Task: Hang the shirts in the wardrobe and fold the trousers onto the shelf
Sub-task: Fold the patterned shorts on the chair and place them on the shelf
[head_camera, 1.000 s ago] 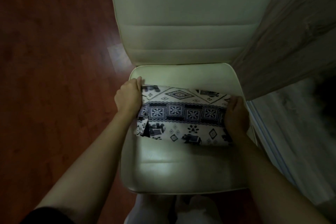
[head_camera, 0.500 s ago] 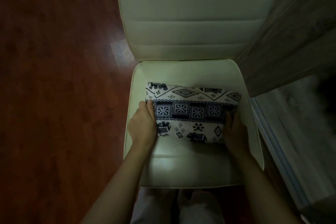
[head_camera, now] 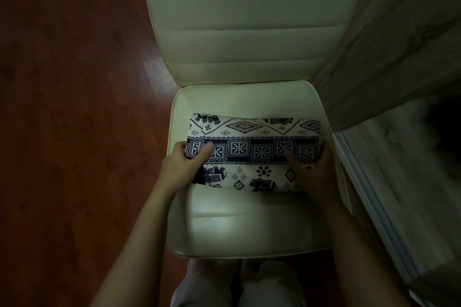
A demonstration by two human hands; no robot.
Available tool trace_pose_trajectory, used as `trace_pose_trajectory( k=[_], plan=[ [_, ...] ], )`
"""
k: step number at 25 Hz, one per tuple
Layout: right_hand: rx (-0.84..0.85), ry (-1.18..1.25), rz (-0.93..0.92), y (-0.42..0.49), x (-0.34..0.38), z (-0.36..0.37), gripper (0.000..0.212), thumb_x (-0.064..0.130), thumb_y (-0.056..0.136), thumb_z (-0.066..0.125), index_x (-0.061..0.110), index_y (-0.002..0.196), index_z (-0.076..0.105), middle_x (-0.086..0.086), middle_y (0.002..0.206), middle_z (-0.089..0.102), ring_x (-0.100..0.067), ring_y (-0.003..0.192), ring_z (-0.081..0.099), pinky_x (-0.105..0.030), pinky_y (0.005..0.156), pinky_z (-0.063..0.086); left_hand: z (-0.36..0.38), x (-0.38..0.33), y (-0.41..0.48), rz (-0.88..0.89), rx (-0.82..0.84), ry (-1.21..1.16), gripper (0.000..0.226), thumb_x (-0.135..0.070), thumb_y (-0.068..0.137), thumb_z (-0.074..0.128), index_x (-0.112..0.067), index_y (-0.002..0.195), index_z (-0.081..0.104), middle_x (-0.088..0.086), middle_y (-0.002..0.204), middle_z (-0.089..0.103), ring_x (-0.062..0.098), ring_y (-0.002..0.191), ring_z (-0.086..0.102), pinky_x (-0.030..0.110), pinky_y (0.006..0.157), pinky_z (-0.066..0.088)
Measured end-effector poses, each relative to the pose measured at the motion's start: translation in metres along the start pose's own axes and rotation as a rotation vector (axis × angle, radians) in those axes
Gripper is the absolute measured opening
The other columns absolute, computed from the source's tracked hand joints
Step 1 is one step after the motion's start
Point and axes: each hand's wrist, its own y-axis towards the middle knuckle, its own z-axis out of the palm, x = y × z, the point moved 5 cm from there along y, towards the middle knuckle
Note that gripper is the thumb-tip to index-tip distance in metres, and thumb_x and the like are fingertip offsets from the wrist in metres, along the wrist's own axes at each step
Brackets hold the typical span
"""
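Note:
A pair of folded trousers (head_camera: 252, 142), white with a black elephant and diamond print, lies as a flat rectangle across the seat of a cream chair (head_camera: 244, 227). My left hand (head_camera: 183, 166) grips the fold's left end, thumb on top and fingers curled under the edge. At the right end, my right hand (head_camera: 309, 169) holds the bundle with the thumb pressed on top and the fingers wrapped round the side. No shirts, wardrobe rail or shelf show.
The chair's padded backrest (head_camera: 252, 20) rises behind the seat. Dark red wooden floor (head_camera: 74, 107) lies to the left. A grey wood-grain panel (head_camera: 399, 45) and a pale sliding rail (head_camera: 374, 194) stand close on the right. My knees (head_camera: 239, 284) are under the seat's front edge.
Both hands slid from the far ends of the fold toward its near corners and took hold of the ends. The trousers stayed folded on the seat.

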Motion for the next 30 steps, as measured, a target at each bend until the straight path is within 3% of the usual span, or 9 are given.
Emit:
trace_pose_trajectory(
  k=[2, 6, 10, 12, 14, 19, 24, 28, 30],
  plan=[
    [0.013, -0.080, -0.047, 0.001, 0.001, 0.009, 0.093, 0.053, 0.056, 0.083, 0.020, 0.134, 0.043, 0.001, 0.127, 0.051, -0.012, 0.113, 0.050, -0.031, 0.092, 0.046, 0.008, -0.006, 0.002, 0.023, 0.009, -0.036, 0.071, -0.065, 0.065, 0.072, -0.018, 0.114, 0.052, -0.006, 0.101, 0.061, 0.016, 0.093, 0.060, 0.031, 0.080, 0.047],
    [0.007, 0.014, -0.047, -0.001, 0.009, 0.017, 0.071, 0.030, 0.068, 0.082, 0.013, 0.129, 0.050, -0.005, 0.124, 0.061, -0.018, 0.108, 0.058, -0.027, 0.087, 0.046, 0.015, -0.007, 0.011, 0.110, 0.011, -0.123, 0.047, -0.061, 0.057, 0.078, -0.026, 0.087, 0.069, -0.005, 0.084, 0.074, 0.015, 0.082, 0.070, 0.043, 0.081, 0.056],
    [-0.036, 0.147, -0.073, -0.013, 0.031, 0.007, 0.061, 0.020, 0.071, 0.080, 0.012, 0.126, 0.053, 0.004, 0.111, 0.061, -0.010, 0.101, 0.058, -0.015, 0.075, 0.046, 0.010, -0.035, -0.006, 0.228, -0.035, -0.158, 0.036, -0.041, 0.073, 0.077, -0.026, 0.102, 0.064, -0.010, 0.095, 0.071, 0.009, 0.089, 0.067, 0.039, 0.086, 0.055],
    [-0.085, 0.222, -0.085, -0.025, 0.060, -0.013, 0.061, 0.018, 0.071, 0.080, 0.012, 0.126, 0.054, 0.006, 0.108, 0.061, -0.010, 0.101, 0.059, -0.017, 0.077, 0.047, -0.003, -0.064, -0.022, 0.261, -0.029, -0.224, 0.039, -0.038, 0.074, 0.077, -0.029, 0.108, 0.061, -0.010, 0.101, 0.070, 0.010, 0.093, 0.067, 0.038, 0.087, 0.054],
    [-0.158, 0.235, -0.123, -0.040, 0.102, -0.047, 0.057, 0.019, 0.071, 0.080, 0.013, 0.123, 0.055, 0.007, 0.105, 0.061, -0.008, 0.098, 0.059, -0.020, 0.079, 0.045, -0.023, -0.108, -0.043, 0.295, 0.004, -0.304, 0.039, -0.036, 0.070, 0.078, -0.034, 0.104, 0.059, -0.008, 0.101, 0.071, 0.013, 0.093, 0.067, 0.038, 0.084, 0.054],
    [-0.309, 0.316, -0.253, -0.076, 0.228, -0.150, 0.042, 0.019, 0.070, 0.078, 0.021, 0.107, 0.058, 0.006, 0.095, 0.068, -0.008, 0.084, 0.066, -0.029, 0.080, 0.052, -0.081, -0.251, -0.116, 0.436, 0.191, -0.373, 0.050, -0.022, 0.051, 0.071, -0.020, 0.100, 0.060, 0.003, 0.093, 0.071, 0.024, 0.085, 0.067, 0.036, 0.071, 0.056],
    [-0.393, 0.402, -0.463, -0.129, 0.396, -0.266, 0.043, 0.006, 0.069, 0.071, 0.022, 0.105, 0.053, 0.009, 0.087, 0.066, 0.012, 0.066, 0.060, -0.009, 0.065, 0.048, -0.171, -0.417, -0.213, 0.730, 0.206, -0.439, 0.063, -0.034, 0.052, 0.077, -0.020, 0.111, 0.061, 0.002, 0.105, 0.072, 0.022, 0.097, 0.068, 0.043, 0.086, 0.054],
    [-0.444, 0.376, -0.633, -0.170, 0.502, -0.344, 0.044, 0.007, 0.067, 0.071, 0.029, 0.099, 0.052, 0.011, 0.088, 0.066, -0.011, 0.079, 0.065, -0.033, 0.079, 0.054, -0.223, -0.525, -0.288, 0.979, 0.171, -0.504, 0.069, -0.025, 0.065, 0.082, -0.019, 0.125, 0.050, -0.003, 0.113, 0.067, 0.017, 0.107, 0.064, 0.036, 0.092, 0.051],
    [-0.489, 0.357, -0.730, -0.195, 0.547, -0.386, 0.041, 0.007, 0.069, 0.073, 0.029, 0.096, 0.053, 0.010, 0.089, 0.066, -0.016, 0.081, 0.065, -0.038, 0.080, 0.055, -0.245, -0.574, -0.322, 1.093, 0.154, -0.536, 0.080, -0.034, 0.062, 0.082, -0.028, 0.130, 0.038, -0.003, 0.115, 0.063, 0.017, 0.106, 0.064, 0.042, 0.090, 0.053]
  ],
)
